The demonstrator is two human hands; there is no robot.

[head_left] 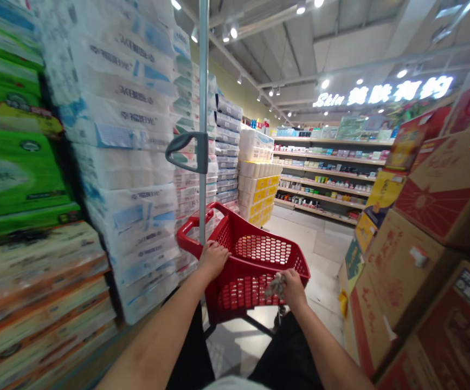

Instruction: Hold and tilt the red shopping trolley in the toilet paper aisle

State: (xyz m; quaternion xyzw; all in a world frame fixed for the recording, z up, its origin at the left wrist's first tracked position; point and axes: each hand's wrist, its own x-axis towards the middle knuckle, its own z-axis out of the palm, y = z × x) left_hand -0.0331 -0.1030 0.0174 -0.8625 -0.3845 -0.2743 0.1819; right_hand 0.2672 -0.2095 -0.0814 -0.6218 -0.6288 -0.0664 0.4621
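A red plastic shopping cart (255, 271) with perforated sides stands in front of me, its basket empty where I can see in. My left hand (214, 258) is closed over the cart's near rim, beside the base of a tall metal pole (203, 81). A grey loop handle (188, 153) is fixed to that pole. Against the cart's near side, toward its right end, my right hand (291, 287) is closed on a crumpled greyish cloth (276, 287).
Tall stacks of white tissue packs (137, 162) and green packs (11, 162) line the left. Cardboard boxes (409, 265) are piled along the right. Stocked shelves (328, 170) stand at the back, beyond the tiled floor (320, 254).
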